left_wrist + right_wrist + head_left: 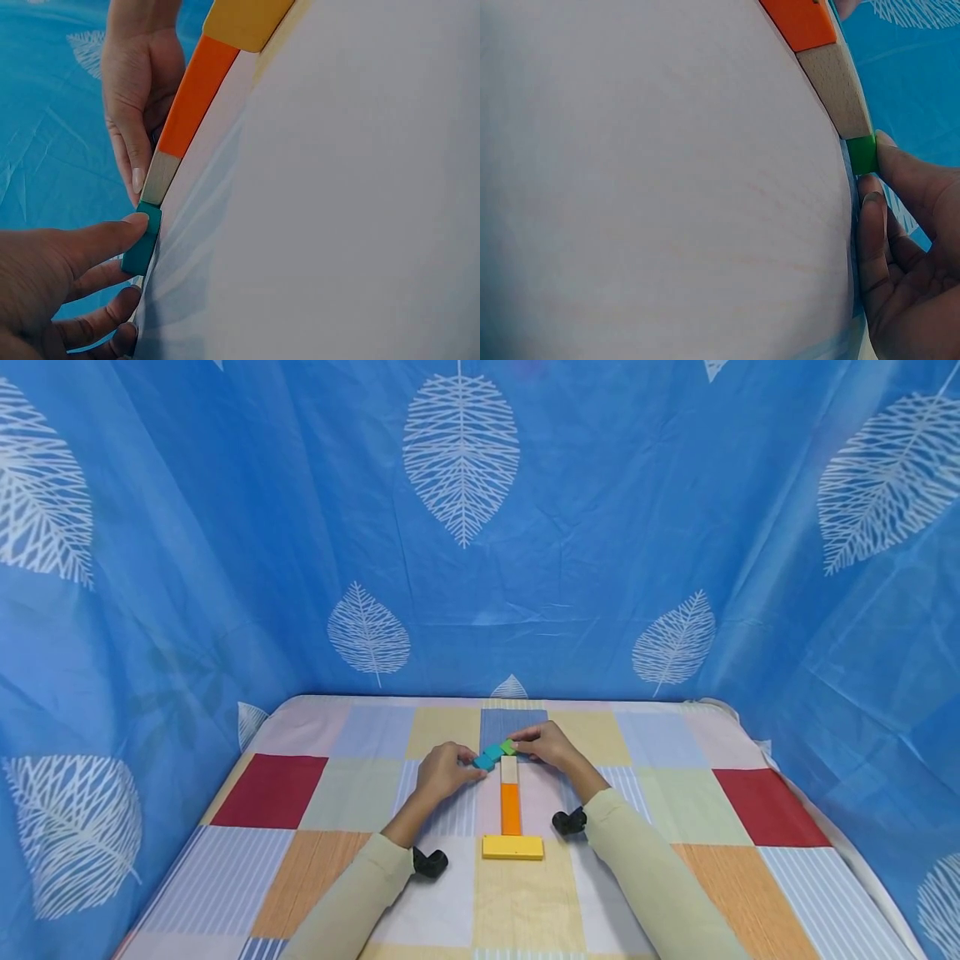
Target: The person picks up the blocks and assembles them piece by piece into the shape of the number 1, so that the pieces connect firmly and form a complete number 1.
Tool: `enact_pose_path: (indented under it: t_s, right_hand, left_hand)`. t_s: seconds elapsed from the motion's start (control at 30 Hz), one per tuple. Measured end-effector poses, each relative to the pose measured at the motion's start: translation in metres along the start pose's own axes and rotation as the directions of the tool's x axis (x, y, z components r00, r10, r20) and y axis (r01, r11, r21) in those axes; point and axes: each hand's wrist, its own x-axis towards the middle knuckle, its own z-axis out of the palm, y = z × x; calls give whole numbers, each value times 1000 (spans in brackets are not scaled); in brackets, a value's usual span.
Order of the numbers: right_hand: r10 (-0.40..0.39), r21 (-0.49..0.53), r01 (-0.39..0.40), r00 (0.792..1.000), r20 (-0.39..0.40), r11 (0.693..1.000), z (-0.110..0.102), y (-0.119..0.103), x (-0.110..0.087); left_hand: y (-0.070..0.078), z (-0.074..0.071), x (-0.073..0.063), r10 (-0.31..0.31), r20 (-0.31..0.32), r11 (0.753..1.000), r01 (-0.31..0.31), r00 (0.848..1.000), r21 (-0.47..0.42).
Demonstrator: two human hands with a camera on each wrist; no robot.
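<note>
My left hand (444, 770) pinches a teal block (483, 762) at the left end of a short slanting row. Beside it in the row lies another teal block (492, 752), then a green block (508, 747). The green one is held at its edge by the thumb and fingers of my right hand (551, 745); the right wrist view shows that thumb on the green face (863, 154). Just below the row, a plain wooden block (509, 770) meets an orange block (511, 810) end to end. A yellow block (512, 848) lies crosswise at the near end.
A patchwork cloth (352, 793) covers the table. Blue curtains (570, 527) with white leaf prints stand behind and on both sides. Black wrist mounts (430, 863) sit at both cuffs, close to the cloth.
</note>
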Motion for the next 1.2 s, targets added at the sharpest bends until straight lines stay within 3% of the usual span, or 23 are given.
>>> enact_pose_path:
  t_s: [0.73, 1.2]
  right_hand:
    - [-5, -20, 5, 1000, -17, 1000, 1, 1, -1]
    - [-26, 12, 26, 999, 20, 1000, -1, 0, 0]
  left_hand:
    - [-1, 2, 1, -9, -16, 1000, 9, 1000, 21]
    - [-1, 3, 1, -31, -12, 999, 31, 999, 18]
